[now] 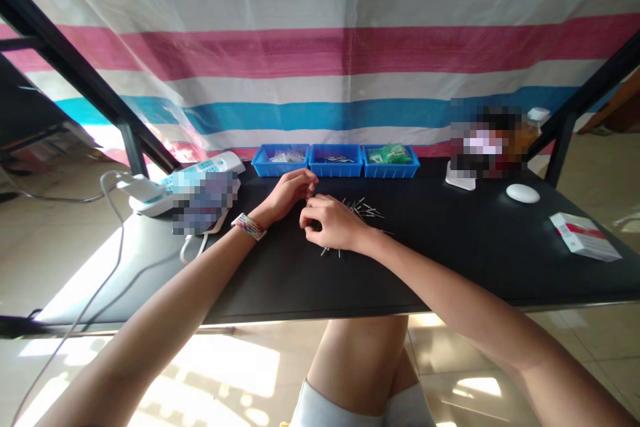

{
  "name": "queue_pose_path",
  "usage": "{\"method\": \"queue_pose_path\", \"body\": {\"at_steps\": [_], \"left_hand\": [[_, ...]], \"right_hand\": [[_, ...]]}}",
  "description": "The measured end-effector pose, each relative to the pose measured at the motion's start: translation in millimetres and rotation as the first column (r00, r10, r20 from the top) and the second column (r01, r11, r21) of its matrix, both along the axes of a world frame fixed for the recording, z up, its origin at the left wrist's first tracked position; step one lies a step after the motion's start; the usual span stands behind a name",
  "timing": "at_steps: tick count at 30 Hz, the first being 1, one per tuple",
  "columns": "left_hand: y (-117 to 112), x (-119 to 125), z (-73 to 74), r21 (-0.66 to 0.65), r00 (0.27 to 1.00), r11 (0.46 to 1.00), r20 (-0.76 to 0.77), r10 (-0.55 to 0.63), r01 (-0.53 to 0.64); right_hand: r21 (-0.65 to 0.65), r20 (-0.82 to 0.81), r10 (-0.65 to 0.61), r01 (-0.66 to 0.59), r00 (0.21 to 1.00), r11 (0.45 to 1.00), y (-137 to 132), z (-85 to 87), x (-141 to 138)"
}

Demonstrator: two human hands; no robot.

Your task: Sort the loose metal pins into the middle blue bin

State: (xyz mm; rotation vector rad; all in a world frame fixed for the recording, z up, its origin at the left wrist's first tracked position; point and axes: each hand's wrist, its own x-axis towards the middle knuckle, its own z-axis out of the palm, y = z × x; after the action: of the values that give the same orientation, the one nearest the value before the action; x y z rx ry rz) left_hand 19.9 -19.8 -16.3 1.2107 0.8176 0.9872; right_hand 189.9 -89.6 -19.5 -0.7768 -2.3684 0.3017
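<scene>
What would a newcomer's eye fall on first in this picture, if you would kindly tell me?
Probably the boldly striped sheet filling the background. Next, three blue trays stand in a row toward the back of the black table. In front of them, the left grip and right grip are close together, with thin, metallic-looking pins scattered near the right one.

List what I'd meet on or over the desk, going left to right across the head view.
White power strip, left hand, right hand, rightmost blue tray, white oval object, white-and-red box.
</scene>
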Motion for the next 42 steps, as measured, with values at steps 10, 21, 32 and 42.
{"method": "queue_pose_path", "body": {"at_steps": [10, 21, 32, 42], "left_hand": [[0, -1, 1.5, 0.036, 0.999, 0.999, -0.003, -0.039, 0.040], [4, -3, -2.9, 0.057, 0.995, 0.994, -0.049, -0.088, 0.091], [1, 0, -0.6, 0.065, 0.996, 0.997, -0.077, -0.046, 0.051], [1, -1, -2.9, 0.141, 0.994, 0.989, -0.111, -0.017, 0.033]], "right_hand": [[-0.266, -0.459, -0.151, 0.028, 0.876, 0.964, 16, 8.5, 14], [-0.588, -0.671, -0.425, -0.086, 0.607, 0.805, 42, 0.9, 35], [-0.572, -0.596, -0.446, 0.037, 0.667, 0.819, 42, -2.9, 34], [-0.717, -0.611, -0.557, -0.096, 0.563, 0.690, 43, -2.5, 35]]}}
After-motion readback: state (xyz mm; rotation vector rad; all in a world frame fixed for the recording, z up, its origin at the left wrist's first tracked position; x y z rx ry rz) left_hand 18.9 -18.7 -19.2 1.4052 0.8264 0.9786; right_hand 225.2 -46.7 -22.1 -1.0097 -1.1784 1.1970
